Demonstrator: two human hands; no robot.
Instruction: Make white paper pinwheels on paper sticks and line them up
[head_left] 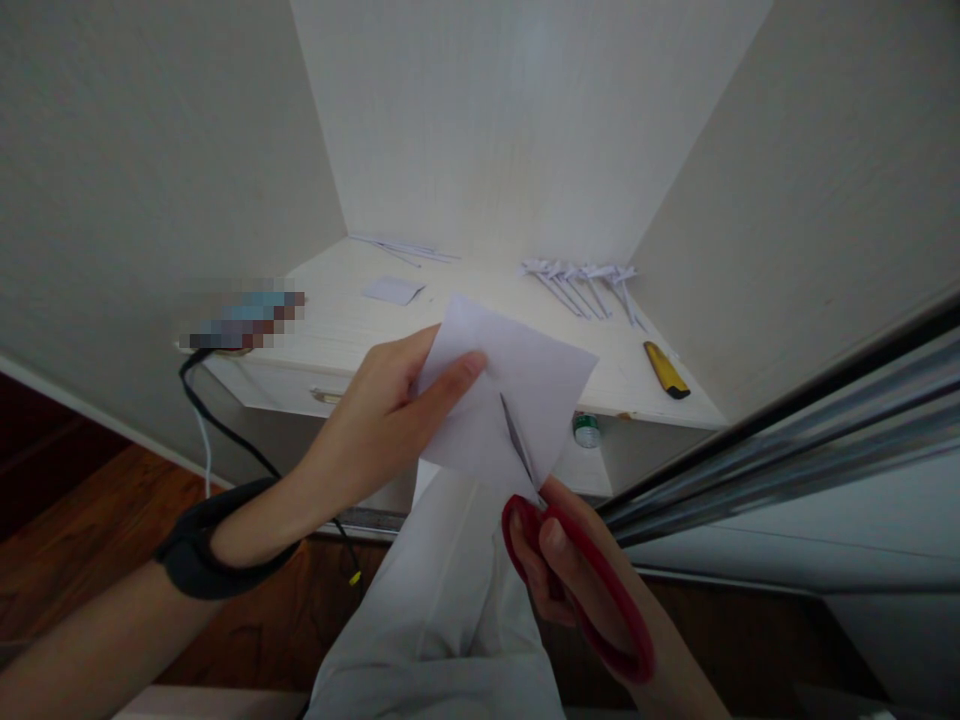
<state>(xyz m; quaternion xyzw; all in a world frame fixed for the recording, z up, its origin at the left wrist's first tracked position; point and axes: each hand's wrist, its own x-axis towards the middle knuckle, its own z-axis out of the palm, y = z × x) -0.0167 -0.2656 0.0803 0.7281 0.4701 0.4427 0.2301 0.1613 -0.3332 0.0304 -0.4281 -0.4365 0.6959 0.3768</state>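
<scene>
My left hand [409, 410] pinches a square of white paper [525, 365] by its left side, thumb on top and fingers hidden beneath. In my right hand [559, 570] is a pair of scissors [622, 610] with red handles, my thumb and fingers through the loops. One blade lies over the lower right part of the paper, its tip pointing up toward the middle; the other blade is hidden, apparently under the sheet. Both hands are above my lap, in front of the white shelf's edge.
On the white shelf [337, 335] lie thin paper strips [405, 248], a small paper piece [394, 290], folded paper shapes [581, 285] and a yellow cutter [665, 370]. A blurred device [247, 320] with a black cable [232, 430] sits left. Below is a green-lidded jar [586, 430].
</scene>
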